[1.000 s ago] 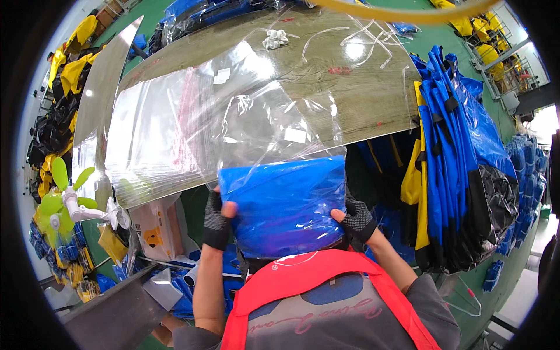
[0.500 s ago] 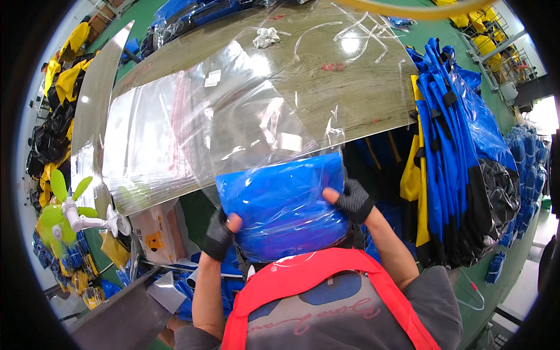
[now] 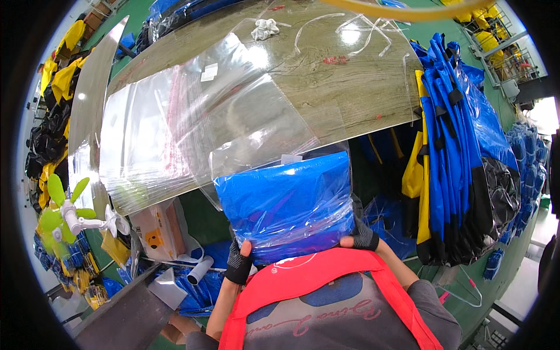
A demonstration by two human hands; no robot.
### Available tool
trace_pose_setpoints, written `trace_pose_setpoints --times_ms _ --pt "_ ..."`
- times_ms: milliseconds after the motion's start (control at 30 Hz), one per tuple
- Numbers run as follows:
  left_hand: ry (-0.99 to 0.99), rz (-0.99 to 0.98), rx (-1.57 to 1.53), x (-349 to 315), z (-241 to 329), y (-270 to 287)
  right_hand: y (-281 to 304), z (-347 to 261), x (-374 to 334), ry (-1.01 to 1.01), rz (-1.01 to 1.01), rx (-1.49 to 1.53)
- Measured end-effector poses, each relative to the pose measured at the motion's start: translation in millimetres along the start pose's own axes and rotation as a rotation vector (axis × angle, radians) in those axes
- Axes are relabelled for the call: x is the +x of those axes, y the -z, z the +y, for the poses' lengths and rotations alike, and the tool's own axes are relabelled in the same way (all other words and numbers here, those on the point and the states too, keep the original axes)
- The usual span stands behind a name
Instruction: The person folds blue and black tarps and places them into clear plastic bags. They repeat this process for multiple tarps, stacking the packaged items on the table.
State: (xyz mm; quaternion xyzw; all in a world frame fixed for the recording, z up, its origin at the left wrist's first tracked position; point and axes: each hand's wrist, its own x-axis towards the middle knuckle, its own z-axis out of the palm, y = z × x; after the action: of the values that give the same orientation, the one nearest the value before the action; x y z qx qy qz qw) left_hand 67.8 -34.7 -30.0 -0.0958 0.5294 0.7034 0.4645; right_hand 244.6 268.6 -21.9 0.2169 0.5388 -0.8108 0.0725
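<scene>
A folded blue sheet-like item inside a clear plastic bag (image 3: 286, 198) is held between my hands in front of my body, at the table's near edge. My left hand (image 3: 238, 262), in a black fingerless glove, grips its lower left corner with the thumb on top. At the lower right side my right hand (image 3: 363, 234), gloved the same way, holds it with the thumb over the near edge. The fingers of both hands are mostly hidden beneath the package. The bag's clear upper part reaches onto the table, and a small white label (image 3: 290, 158) shows above the blue fold.
A stack of flat clear plastic bags (image 3: 140, 128) covers the left of the wood-patterned table (image 3: 326, 87). Beyond it lie a crumpled white bundle (image 3: 265, 29) and clear strips. Blue, black and yellow pieces (image 3: 455, 151) hang at the right. A small green fan (image 3: 70, 207) stands left.
Both hands have slid down the package sides toward my body, reaching its near corners. The blue item now shows more of its face, and the white strip on the clear plastic is gone from view.
</scene>
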Motion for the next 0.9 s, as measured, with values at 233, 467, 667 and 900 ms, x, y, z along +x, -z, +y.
trace_pose_setpoints --times_ms 233,467,667,900 --pt "-0.219 -0.333 0.795 27 -4 4 -19 -24 12 0.030 0.191 -0.188" --pt "-0.787 0.210 0.214 72 39 -61 -37 -125 78 0.562 0.289 0.377" --pt "-0.697 0.056 -0.006 108 29 -100 -43 -167 111 0.788 0.324 0.103" --pt "-0.665 -0.264 1.063 104 74 -117 -28 -191 119 1.040 0.536 -0.692"
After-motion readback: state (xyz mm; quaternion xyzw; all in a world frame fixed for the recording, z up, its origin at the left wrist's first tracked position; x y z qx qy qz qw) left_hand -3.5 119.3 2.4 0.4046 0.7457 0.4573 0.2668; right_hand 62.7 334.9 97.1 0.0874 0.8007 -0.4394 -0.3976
